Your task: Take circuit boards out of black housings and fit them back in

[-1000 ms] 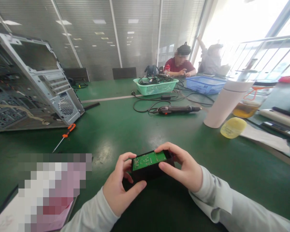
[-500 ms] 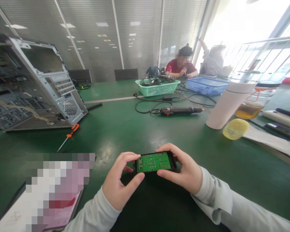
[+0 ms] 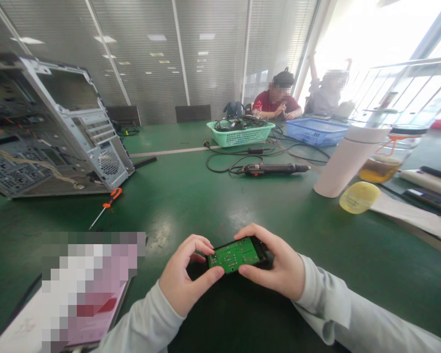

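A green circuit board (image 3: pixel 237 255) sits in a black plastic case (image 3: pixel 260 245), its soldered side facing up, above the near part of the table. My right hand (image 3: pixel 281 262) grips the right end, fingers along the far edge and thumb on the near edge. Around the left end is my left hand (image 3: pixel 189 274), its thumb at the near edge and fingertips at the far left corner. The underside of the case is hidden. Left of my hands lies an orange-handled screwdriver (image 3: pixel 112 197); beyond them rests a black electric screwdriver (image 3: pixel 274 169).
An open computer case (image 3: pixel 110 162) stands at the left, behind a pixelated flat item (image 3: pixel 106 294). Farther back are a green basket (image 3: pixel 242 136) of cables and a blue basket (image 3: pixel 316 131). A pale tumbler (image 3: pixel 345 162) and yellow container (image 3: pixel 359 197) stand right. Two people sit beyond.
The board has come slightly nearer to me and tilted, its right end higher in view. My left thumb has moved right along its near edge. A person at the back has both arms raised.
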Motion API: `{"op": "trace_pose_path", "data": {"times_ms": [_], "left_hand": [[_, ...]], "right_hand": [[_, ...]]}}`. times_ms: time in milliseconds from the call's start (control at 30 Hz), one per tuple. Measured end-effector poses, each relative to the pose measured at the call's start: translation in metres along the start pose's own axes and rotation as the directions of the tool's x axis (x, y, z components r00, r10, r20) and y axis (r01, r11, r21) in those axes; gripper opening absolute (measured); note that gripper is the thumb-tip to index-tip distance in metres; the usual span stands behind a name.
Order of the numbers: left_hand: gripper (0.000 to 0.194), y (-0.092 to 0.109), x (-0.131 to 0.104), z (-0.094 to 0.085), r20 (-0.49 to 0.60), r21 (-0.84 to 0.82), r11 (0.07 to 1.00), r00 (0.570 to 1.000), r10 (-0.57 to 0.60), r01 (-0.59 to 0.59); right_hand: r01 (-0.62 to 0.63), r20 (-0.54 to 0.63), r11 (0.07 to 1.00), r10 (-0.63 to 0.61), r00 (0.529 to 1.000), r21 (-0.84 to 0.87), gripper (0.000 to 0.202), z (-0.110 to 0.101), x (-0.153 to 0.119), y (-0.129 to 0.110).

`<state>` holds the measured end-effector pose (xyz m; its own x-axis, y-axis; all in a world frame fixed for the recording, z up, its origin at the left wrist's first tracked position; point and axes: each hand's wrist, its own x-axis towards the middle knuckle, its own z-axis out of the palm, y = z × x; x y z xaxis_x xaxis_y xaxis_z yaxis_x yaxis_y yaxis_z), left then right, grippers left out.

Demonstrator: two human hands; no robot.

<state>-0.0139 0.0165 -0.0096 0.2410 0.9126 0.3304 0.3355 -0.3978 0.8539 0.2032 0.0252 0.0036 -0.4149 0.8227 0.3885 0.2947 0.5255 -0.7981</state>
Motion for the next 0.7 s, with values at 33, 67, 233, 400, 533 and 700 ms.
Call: {"op": "trace_pose_path", "data": {"times_ms": [33,67,233,400,533,700], "left_hand": [[0.014,0.000,0.000,0.000,-0.008,0.009,1.000,1.000,0.014,-0.014],[0.012,0.001,-0.001,0.000,-0.016,0.019,0.999,0.999,0.029,-0.028],[0.007,0.009,-0.002,-0.002,-0.029,0.038,0.999,0.999,0.039,-0.037],[0.009,0.010,-0.003,-0.005,-0.024,-0.005,1.000,1.000,-0.006,0.006],[0.015,0.010,-0.006,-0.003,-0.010,-0.016,1.000,1.000,0.002,-0.002],[0.024,0.021,-0.008,0.000,0.101,0.127,0.989,0.993,0.057,-0.070]], "right_hand": [[-0.003,0.006,1.000,0.003,1.000,-0.002,0.032,0.000,0.000,0.000],[-0.008,0.011,1.000,0.008,1.000,-0.002,0.031,0.000,0.000,0.000],[-0.078,0.068,0.996,0.075,0.995,0.039,0.031,0.001,0.001,-0.002],[-0.115,0.059,0.981,0.107,0.993,0.155,0.026,0.001,0.002,-0.006],[-0.104,0.050,0.982,0.098,0.994,0.156,0.021,-0.001,0.003,-0.010],[-0.092,0.081,0.988,0.083,0.993,0.123,0.019,-0.002,0.003,-0.015]]}}
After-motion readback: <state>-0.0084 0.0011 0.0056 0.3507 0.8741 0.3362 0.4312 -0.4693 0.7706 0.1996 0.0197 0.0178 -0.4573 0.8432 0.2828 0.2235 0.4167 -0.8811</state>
